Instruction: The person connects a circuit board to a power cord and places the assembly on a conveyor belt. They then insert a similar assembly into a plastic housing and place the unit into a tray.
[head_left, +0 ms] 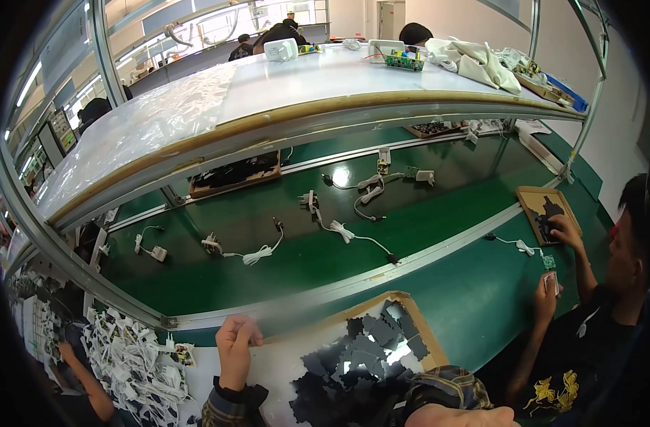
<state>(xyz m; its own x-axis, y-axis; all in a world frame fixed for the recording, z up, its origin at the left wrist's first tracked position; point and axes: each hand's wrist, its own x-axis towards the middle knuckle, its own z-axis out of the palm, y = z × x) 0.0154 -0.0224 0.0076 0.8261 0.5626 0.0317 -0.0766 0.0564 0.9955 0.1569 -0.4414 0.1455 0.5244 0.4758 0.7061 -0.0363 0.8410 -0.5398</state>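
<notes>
My left hand (pixel 237 349), in a plaid cuff, is raised at the left edge of a cardboard tray (pixel 417 324). Its fingers are curled together. A blurred pale streak runs right from the fingertips, and what they hold, if anything, cannot be made out. Many thin black sheet pieces (pixel 360 349) with notched edges lie heaped in the tray, some shining in the light. At the lower edge, beside the tray, is my right sleeve (pixel 449 384), also plaid. Bare skin shows under it, but the fingers of my right hand cannot be made out.
White plastic parts (pixel 133 363) are heaped at left. White-cabled adapters (pixel 261 254) lie along the green conveyor (pixel 296 277) beyond a metal rail. A white shelf (pixel 325 78) hangs above. At right a co-worker (pixel 602 313) holds a part and reaches into another tray (pixel 527 203).
</notes>
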